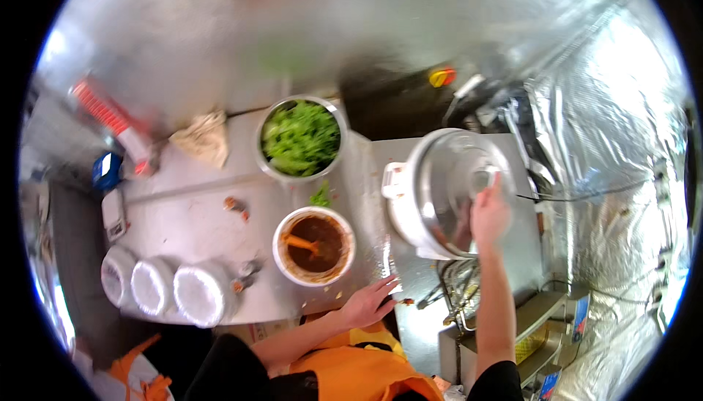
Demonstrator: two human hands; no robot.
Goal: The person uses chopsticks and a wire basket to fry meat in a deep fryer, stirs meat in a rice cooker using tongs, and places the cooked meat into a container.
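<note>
My right hand (pixel 490 217) grips the knob of a clear, metal-rimmed lid (pixel 447 181), which lies tilted over a large white round cooker (pixel 403 214). My left hand (pixel 369 303) is at the steel table's front edge, fingers apart, holding nothing. Just beyond it stands a white tub (pixel 280 261) of dark reddish-brown sauce with an orange utensil (pixel 301 244) in it. Behind the tub is a steel bowl (pixel 262 162) heaped with green leaves (pixel 301 137); a few leaf scraps (pixel 320 196) lie between the two. What the cooker holds cannot be made out.
Several lidded plastic containers (pixel 200 295) line the front left. A kitchen scale (pixel 114 215), a blue container (pixel 107 171), a red-and-white box (pixel 112 121) and a beige cloth (pixel 204 140) are further back. A wire basket (pixel 460 285) hangs right of my left hand. Foil covers the right wall (pixel 615 181).
</note>
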